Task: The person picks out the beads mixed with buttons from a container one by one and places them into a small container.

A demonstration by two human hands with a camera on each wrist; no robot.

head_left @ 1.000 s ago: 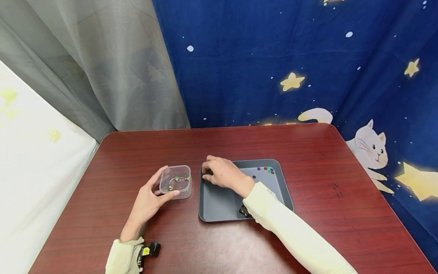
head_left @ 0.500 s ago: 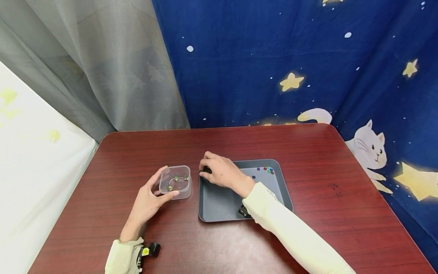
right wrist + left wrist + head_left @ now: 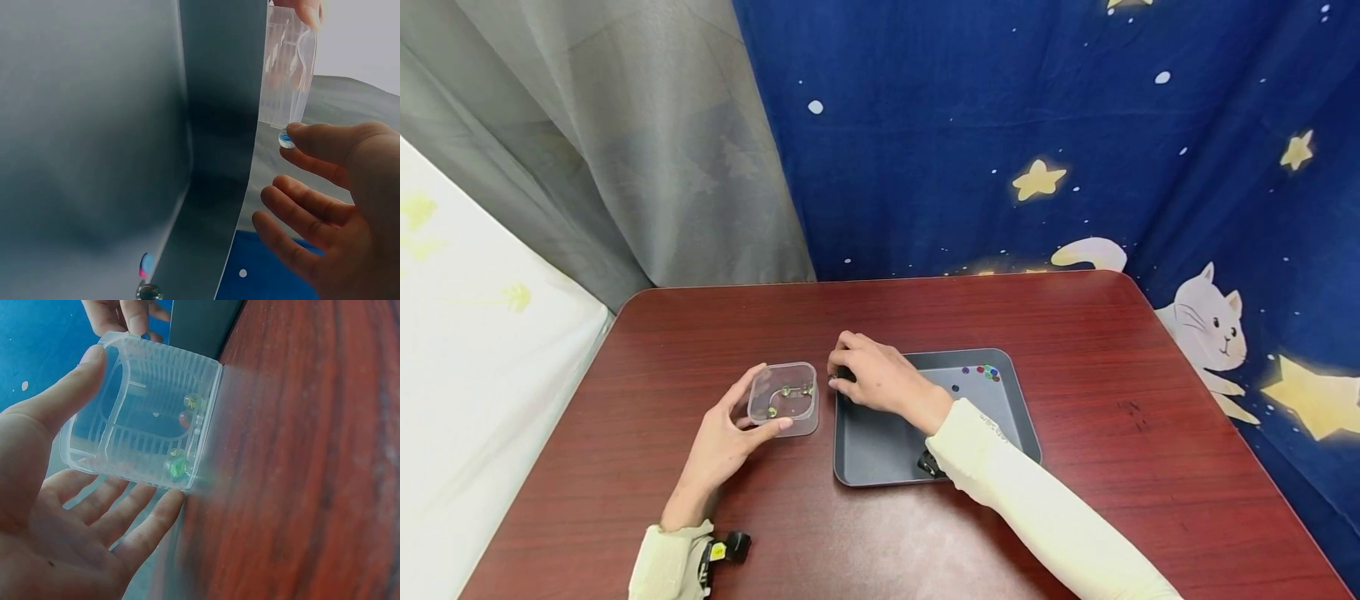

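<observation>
My left hand [image 3: 718, 454] grips a clear plastic box [image 3: 806, 424] on the table, thumb on one side and fingers on the other. Several glass marbles lie inside it, among them a green one [image 3: 177, 467] and a reddish one [image 3: 185, 419]. Over the left rim of a dark grey tray [image 3: 880, 458] is my right hand [image 3: 883, 377]. In the right wrist view its thumb and index finger pinch a clear marble with blue inside [image 3: 287, 139]; the other fingers are spread apart. That marble is above the tray's rim, a short way from the box.
Several small coloured marbles [image 3: 988, 372] cluster in the tray's far right corner, with a dark one [image 3: 956, 388] apart from them. The reddish-brown table [image 3: 1112, 400] extends around the tray. Curtains [image 3: 925, 150] hang behind the table's far edge.
My right hand has moved slightly left, from over the tray's left side to across its rim, towards the box. The left hand and the box have stayed in place.
</observation>
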